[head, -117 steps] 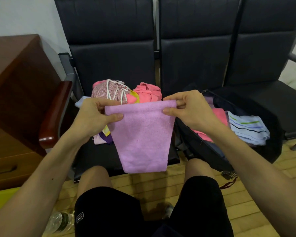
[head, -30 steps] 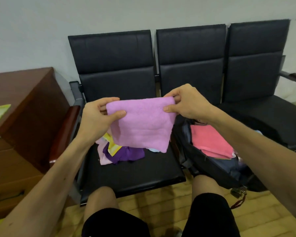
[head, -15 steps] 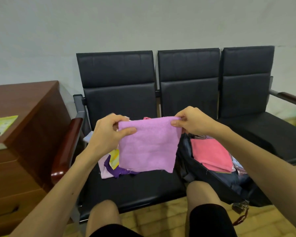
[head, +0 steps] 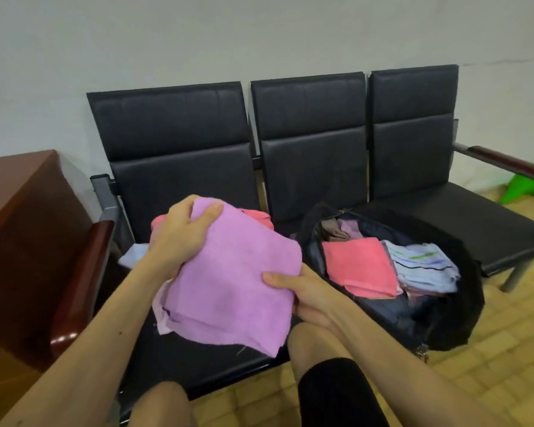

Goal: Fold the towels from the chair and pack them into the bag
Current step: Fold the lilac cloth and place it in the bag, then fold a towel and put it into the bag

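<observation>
Holding a folded lilac towel [head: 235, 285] between both hands, the person faces a row of three black chairs [head: 315, 124] set against a pale wall. The left hand [head: 179, 238] grips the towel's far left corner, thumb pressed on top and fingers curled underneath. The right hand [head: 305, 291] grasps the near right edge, thumb lying on the upper face and fingers hidden beneath the cloth. The towel hangs tilted in the air above the left-hand seat [head: 198, 362], several layers showing along its lower edge. Behind it on that seat lie more towels, mostly hidden: a coral-pink one [head: 256, 215] peeks over the top edge and a pale blue one [head: 133, 255] shows just beside the left wrist. The black bag [head: 444, 322] lies open at the middle seat, just to the right of the right hand. Inside it a folded pink towel [head: 359, 266] lies flat, touching a folded striped towel [head: 423, 266] on its right, with mauve and darker cloth tucked behind them. A brown wooden cabinet [head: 22, 241] stands to the left, beside the row's red-brown armrest [head: 80, 288]. A green object [head: 520, 188] lies on the yellowish tiled floor [head: 490, 380] beyond the right-hand seat.
</observation>
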